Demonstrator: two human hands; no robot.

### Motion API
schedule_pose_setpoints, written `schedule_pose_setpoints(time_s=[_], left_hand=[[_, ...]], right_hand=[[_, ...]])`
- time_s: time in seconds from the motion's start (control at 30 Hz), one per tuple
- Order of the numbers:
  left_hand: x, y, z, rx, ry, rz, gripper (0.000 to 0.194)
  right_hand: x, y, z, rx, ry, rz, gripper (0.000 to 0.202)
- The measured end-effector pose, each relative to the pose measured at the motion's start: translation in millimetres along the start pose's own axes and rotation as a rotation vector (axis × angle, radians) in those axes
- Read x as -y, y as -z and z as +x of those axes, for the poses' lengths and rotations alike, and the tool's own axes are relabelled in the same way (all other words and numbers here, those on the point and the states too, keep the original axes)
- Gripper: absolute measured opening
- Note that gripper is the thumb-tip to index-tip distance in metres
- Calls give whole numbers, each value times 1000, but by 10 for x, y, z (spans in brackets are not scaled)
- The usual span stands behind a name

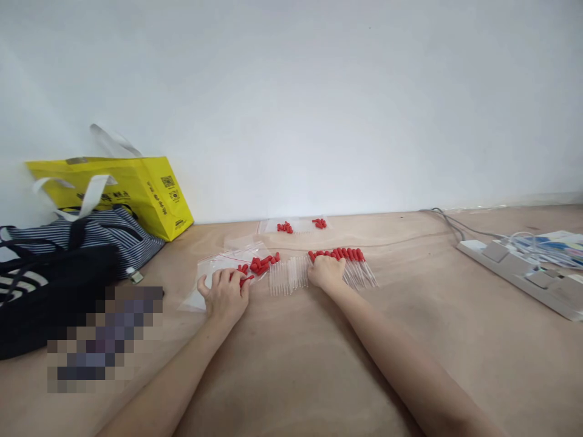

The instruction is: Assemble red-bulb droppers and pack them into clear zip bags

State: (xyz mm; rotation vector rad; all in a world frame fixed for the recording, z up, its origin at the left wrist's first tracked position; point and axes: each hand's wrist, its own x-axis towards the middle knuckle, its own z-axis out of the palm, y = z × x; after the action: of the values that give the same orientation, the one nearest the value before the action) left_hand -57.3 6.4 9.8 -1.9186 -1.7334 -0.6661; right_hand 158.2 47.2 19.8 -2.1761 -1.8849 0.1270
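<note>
My left hand (228, 294) is closed at the edge of a clear zip bag (204, 271), with a red rubber bulb (246, 280) showing at its fingertips. Just beyond lies a loose heap of red bulbs (260, 265). My right hand (327, 271) is curled low over a row of thin clear tubes. On its left the tubes (288, 276) are bare; to its right they carry red bulbs, like droppers (353, 256). The fingers hide whatever my right hand grips.
Near the wall, another bag (298, 225) has red bulbs at both ends. A yellow paper bag (157, 194), a striped bag (132, 233) and a dark bag (82, 285) stand left, beside a blurred-out object (109, 337). A white power strip (519, 276) with cables lies right.
</note>
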Motion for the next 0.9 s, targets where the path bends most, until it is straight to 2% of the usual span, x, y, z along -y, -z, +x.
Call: schedule_pose_setpoints(time_s=[0.13, 0.23, 0.33, 0.43, 0.5, 0.57, 0.67, 0.9], left_hand=[[-125, 68, -43, -10, -133, -102, 13], [-251, 117, -97, 39, -239, -213, 13], [-365, 157, -167, 99, -294, -322, 12], [-462, 191, -236, 144, -338, -399, 15], [-520, 210, -271, 177, -371, -437, 20], [-568, 222, -293, 204, -385, -468, 22], [-610, 224, -308, 215, -369, -492, 21], [-600, 222, -300, 216, -316, -499, 21]], right_hand=[[-122, 95, -15, -6, 21, 44, 26], [-253, 170, -57, -6, 66, 103, 33], [-402, 195, -177, -6, 152, 180, 31], [-561, 139, -377, -22, 292, 267, 23], [-654, 75, -525, -93, 507, 385, 20], [-711, 17, -653, -146, 653, 406, 20], [-709, -28, -776, -165, 753, 405, 22], [-608, -44, -823, -157, 757, 452, 23]])
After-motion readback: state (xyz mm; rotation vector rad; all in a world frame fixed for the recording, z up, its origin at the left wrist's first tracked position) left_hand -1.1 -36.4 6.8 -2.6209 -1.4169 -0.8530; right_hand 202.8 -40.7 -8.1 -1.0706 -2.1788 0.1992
